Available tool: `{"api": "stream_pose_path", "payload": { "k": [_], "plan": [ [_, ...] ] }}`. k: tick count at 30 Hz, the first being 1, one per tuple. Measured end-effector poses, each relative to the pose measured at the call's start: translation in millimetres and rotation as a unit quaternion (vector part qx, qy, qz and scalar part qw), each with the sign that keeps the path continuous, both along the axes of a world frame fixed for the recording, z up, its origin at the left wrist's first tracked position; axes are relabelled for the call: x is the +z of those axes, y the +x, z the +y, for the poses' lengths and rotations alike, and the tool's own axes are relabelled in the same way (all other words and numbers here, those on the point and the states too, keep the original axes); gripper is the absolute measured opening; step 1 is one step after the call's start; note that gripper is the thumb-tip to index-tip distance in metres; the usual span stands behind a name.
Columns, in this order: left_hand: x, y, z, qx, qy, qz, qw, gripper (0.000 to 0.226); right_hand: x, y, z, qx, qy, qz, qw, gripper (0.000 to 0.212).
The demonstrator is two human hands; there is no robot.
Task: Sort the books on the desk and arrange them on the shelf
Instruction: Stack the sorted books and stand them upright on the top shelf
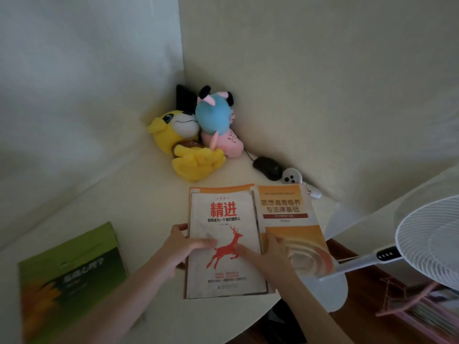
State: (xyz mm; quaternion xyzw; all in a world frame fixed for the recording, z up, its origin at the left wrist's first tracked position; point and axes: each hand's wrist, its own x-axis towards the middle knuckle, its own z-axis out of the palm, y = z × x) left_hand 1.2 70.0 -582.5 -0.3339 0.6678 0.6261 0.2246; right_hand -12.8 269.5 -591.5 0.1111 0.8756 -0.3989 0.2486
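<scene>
A white book [224, 227] with a red deer on it lay on the table [149, 202], on top of another book with an orange edge [218, 188]. The left hand [182, 247] held the white book by its left side, thumb on the cover and fingers [179, 227] curled round the edge. The right hand [272, 254] lay open, with its thumb on the white book and its fingers on the orange book [285, 207] just beside it. A green book [72, 264] lay well apart on the left. A yellow plush toy [183, 147] and a blue plush toy [213, 115] sat in the corner, near a black mouse [268, 168]. A white fan [432, 237] stood on the right.
</scene>
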Motion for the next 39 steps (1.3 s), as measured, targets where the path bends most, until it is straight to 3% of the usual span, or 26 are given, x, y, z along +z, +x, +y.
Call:
{"api": "stream_pose_path", "payload": {
  "k": [5,10,13,15,16,18,19,20,25,29,31,33,35,39],
  "plan": [
    [-18,18,-29,0.034,-0.02,-0.031,0.999,0.087,-16,5,-36,0.05,-0.002,-0.038,0.998,0.071],
    [-42,28,-44,0.034,-0.054,-0.059,0.996,0.08,-62,15,-50,0.042,-0.037,-0.103,0.993,0.083],
    [-46,27,-51,0.015,-0.047,-0.072,0.996,0.08,-70,18,-56,0.046,-0.032,-0.1,0.993,0.109],
    [-45,27,-48,-0.001,-0.041,-0.079,0.996,0.087,-54,22,-62,0.072,0.013,-0.077,0.994,0.101],
    [-45,28,-44,-0.021,-0.07,-0.075,0.995,0.095,-42,22,-64,0.074,0.023,-0.05,0.996,0.094],
    [-36,24,-32,-0.096,-0.228,-0.042,0.968,0.113,-25,15,-61,0.062,0.017,0.013,0.998,0.087],
    [-29,19,-23,-0.117,-0.297,0.002,0.948,0.117,-16,10,-56,0.053,0.004,0.043,0.998,0.084],
    [-20,12,-15,-0.12,-0.309,0.051,0.942,0.116,-5,4,-50,0.047,-0.009,0.07,0.996,0.082],
    [16,-30,36,-0.165,-0.098,0.147,0.97,0.091,18,-46,7,0.004,0.073,0.122,0.99,0.09],
    [11,-52,80,-0.233,-0.029,0.163,0.958,0.087,4,-74,54,0.008,0.139,0.07,0.988,0.108],
    [3,-61,92,-0.243,-0.016,0.163,0.956,0.097,-5,-81,74,0.009,0.141,0.044,0.989,0.115],
    [-5,-66,99,-0.239,-0.006,0.168,0.956,0.096,-8,-82,91,-0.004,0.119,0.018,0.993,0.117],
    [-13,-69,102,-0.24,0.004,0.172,0.955,0.089,-10,-80,107,-0.04,0.04,-0.01,0.998,0.115],
    [-34,-73,105,-0.23,0.035,0.131,0.964,0.105,-20,-77,132,-0.068,-0.082,-0.095,0.99,0.128]
  ]
}}
